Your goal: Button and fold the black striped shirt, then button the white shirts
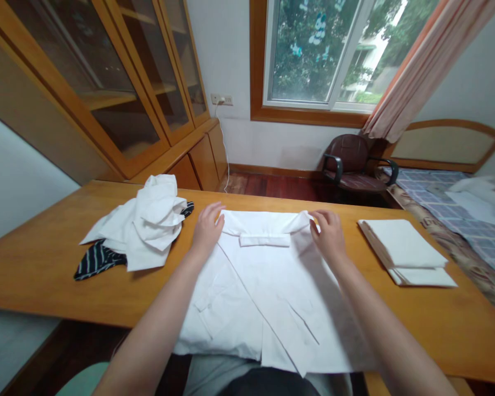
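Note:
A white shirt lies flat, back side up, on the wooden table, its sides folded inward and its collar at the far end. My left hand rests palm down on the shirt's left shoulder beside the collar, fingers stretched out. My right hand sits on the right shoulder, its fingertips pinching the collar's right corner.
A heap of white clothes over a dark striped garment lies at the table's left. A stack of folded white shirts sits at the right. Behind stand a brown armchair, a wooden glass-door cabinet, a window and a bed.

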Demonstrator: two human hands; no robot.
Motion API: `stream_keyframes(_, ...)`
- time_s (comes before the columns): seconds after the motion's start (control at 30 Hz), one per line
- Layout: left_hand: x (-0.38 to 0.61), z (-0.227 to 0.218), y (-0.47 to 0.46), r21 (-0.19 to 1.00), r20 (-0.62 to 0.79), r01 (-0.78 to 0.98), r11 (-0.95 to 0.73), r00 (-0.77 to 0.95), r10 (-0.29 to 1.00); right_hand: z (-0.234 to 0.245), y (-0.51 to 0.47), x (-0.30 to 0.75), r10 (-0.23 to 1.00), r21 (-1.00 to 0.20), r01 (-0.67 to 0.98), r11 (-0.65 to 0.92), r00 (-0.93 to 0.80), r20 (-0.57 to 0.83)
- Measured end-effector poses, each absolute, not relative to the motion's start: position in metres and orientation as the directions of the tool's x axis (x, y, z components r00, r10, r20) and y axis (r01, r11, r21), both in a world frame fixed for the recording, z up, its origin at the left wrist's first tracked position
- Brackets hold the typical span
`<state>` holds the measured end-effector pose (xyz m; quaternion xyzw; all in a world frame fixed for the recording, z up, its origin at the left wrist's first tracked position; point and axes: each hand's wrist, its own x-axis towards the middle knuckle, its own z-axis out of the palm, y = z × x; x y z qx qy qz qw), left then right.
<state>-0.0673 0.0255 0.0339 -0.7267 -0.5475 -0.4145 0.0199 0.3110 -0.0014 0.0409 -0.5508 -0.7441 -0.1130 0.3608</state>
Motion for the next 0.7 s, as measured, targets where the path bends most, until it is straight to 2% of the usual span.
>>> stream_keyframes(0.07,-0.06,0.021,0.01,0.402,0.619,0.791,-0.462,0.138,0.774,0.027,-0.012,0.307,0.771,-0.256,0.871,0.42,-0.193,0.607)
stream_keyframes(0.17,-0.052,0.001,-0.014,0.392,0.578,0.732,-0.557,0.274,0.769,0.005,-0.032,0.301,0.833,-0.279,0.829,0.485,-0.341,0.435)
stream_keyframes(0.27,-0.052,-0.015,-0.034,0.397,0.515,0.652,-0.646,0.425,0.745,-0.012,-0.049,0.3,0.86,-0.295,0.823,0.486,-0.389,0.332)
stream_keyframes(0.43,-0.061,-0.025,-0.055,0.344,0.381,0.661,-0.667,0.551,0.742,-0.02,-0.066,0.302,0.861,-0.298,0.826,0.478,-0.373,0.346)
stream_keyframes(0.7,-0.064,-0.02,-0.094,0.249,0.279,0.768,-0.59,0.527,0.803,-0.008,-0.084,0.299,0.829,-0.241,0.81,0.534,-0.447,0.336)
